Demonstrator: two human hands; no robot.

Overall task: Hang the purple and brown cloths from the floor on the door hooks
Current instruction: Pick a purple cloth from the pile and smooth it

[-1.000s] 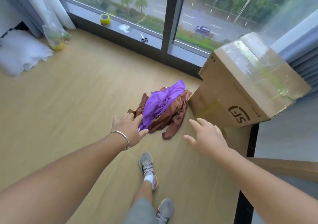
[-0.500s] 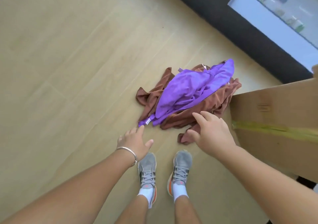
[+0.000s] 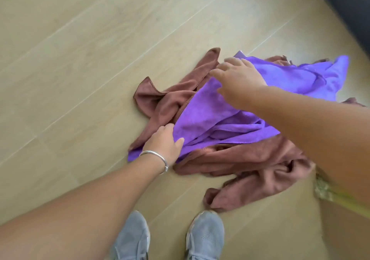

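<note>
Purple cloth [image 3: 210, 115] lay crumpled on top of the brown cloth [image 3: 250, 159], both in one heap on the pale wood-plank floor [image 3: 70, 69]. The purple one was a vivid violet with a soft, napped surface and a stitched hem along its near edge; it ran diagonally across the heap from a flat corner at lower left to a bunched, folded end at upper right. The brown cloth was a dull reddish brown, the same nap, heavily wrinkled. It spread out beyond the purple on the left, where two pointed corners stuck up, and at the bottom right, where a twisted tail reached toward the shoes.

Left hand [image 3: 164, 141], with a silver bangle [image 3: 158, 157] on its wrist, was at the purple cloth's near left edge, thumb on top of the fabric and fingers tucked at the fold, gripping that edge. Right hand [image 3: 238, 79] was over the upper part of the purple cloth, fingers spread and slightly blurred; whether it touched or held the fabric could not be told.

Two grey sneakers [image 3: 204, 237] stood on the floor just below the heap. A cardboard box [image 3: 340, 229] with a strip of yellowish tape was at the lower right edge.
</note>
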